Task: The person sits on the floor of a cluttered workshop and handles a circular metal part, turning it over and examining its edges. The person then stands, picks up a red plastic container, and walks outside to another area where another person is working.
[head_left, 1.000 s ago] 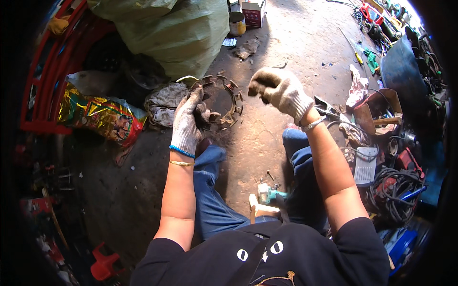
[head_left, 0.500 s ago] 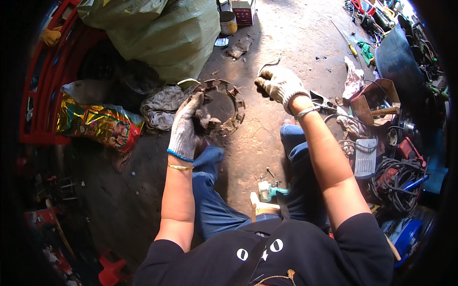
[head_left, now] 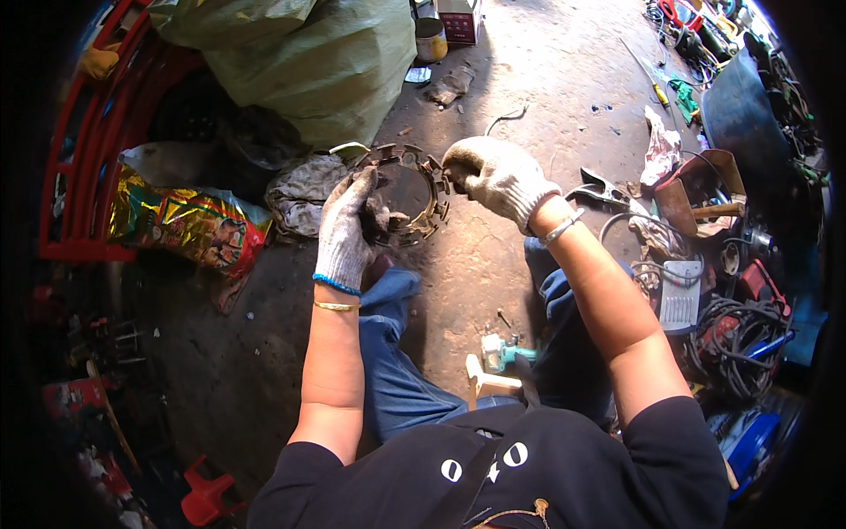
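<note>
My left hand (head_left: 345, 220), in a whitish knitted glove with a blue cuff edge, is closed on the left side of a dark, round metal ring (head_left: 436, 204). Blocky notches or tabs stand around the ring's rim, and its middle looks dark. My right hand (head_left: 504, 176), gloved too, reaches the ring's upper right edge with its fingers curled together. What those fingers pinch is too small and dark to tell. Just beyond the right hand a thin bent wire (head_left: 507, 115) lies on the floor.
A big pale green sack (head_left: 352, 79), a crumpled cloth (head_left: 304, 196) and a shiny gold-red bag (head_left: 189, 220) lie left. At right are black-handled pliers or a clamp (head_left: 599, 187), an open box (head_left: 696, 189) and coiled cable (head_left: 736, 344). A teal power tool (head_left: 504, 353) lies between my legs.
My right hand has moved left, from apart to the ring's right edge. The left hand keeps its hold on the ring. The whole view has shifted slightly.
</note>
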The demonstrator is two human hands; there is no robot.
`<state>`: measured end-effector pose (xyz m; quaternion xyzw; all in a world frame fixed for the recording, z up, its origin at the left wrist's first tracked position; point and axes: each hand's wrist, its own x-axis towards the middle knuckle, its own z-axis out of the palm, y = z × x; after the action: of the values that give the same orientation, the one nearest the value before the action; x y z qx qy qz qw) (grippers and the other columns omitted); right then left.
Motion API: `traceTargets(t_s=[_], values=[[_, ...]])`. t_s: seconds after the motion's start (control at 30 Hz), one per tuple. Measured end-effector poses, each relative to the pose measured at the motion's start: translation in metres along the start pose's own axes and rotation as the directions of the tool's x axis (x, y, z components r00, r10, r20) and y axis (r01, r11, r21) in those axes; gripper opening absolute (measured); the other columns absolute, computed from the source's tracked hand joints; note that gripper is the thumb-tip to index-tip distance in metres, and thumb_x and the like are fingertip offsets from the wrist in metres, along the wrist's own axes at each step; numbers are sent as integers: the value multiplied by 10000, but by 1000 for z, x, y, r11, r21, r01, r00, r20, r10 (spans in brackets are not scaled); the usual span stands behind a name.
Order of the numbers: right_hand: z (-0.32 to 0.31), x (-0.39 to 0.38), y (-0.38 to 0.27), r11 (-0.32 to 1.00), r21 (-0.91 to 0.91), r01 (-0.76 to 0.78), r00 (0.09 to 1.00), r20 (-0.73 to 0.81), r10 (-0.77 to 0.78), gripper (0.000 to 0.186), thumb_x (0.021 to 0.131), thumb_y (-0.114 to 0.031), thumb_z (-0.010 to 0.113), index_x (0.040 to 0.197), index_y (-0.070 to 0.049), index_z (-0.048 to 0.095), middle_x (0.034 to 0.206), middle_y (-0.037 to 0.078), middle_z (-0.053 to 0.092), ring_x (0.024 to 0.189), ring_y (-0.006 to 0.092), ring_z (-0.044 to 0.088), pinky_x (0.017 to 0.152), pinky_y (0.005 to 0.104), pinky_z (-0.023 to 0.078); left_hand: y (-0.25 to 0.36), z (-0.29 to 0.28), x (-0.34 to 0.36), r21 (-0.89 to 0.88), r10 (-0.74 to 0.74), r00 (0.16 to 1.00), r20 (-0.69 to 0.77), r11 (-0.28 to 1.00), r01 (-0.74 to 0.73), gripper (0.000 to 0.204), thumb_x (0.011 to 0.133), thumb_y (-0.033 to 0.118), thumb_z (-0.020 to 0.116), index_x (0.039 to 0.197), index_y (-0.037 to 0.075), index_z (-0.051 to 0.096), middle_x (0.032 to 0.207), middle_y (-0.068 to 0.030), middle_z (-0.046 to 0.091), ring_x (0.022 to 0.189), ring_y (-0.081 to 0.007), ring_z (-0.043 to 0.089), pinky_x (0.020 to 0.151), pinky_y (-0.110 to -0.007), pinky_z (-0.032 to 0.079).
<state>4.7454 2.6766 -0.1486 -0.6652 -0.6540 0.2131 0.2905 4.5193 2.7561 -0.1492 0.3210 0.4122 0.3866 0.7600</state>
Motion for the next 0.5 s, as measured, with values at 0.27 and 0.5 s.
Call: traceTargets(t_s=[0.27, 0.5], values=[[-5, 3, 14, 961, -100, 259, 908, -314, -278, 157, 844, -112, 701, 997, -139, 724, 947, 101, 713, 881, 325, 676, 796, 392, 556, 3, 13, -8, 132, 52, 994, -96, 991, -39, 132, 959, 159, 697, 1018, 42, 679, 639, -2, 583, 454, -103, 515, 442, -280, 507], [-12, 5, 12, 970, -173, -171, 984, 18, 176, 143, 901, -186, 646, 999, -157, 746, 927, 110, 732, 857, 292, 695, 776, 383, 553, 4, 8, -11, 266, -78, 992, 99, 963, 49, 131, 948, 140, 697, 1017, 30, 684, 651, -12, 603, 467, -104, 534, 455, -280, 518]])
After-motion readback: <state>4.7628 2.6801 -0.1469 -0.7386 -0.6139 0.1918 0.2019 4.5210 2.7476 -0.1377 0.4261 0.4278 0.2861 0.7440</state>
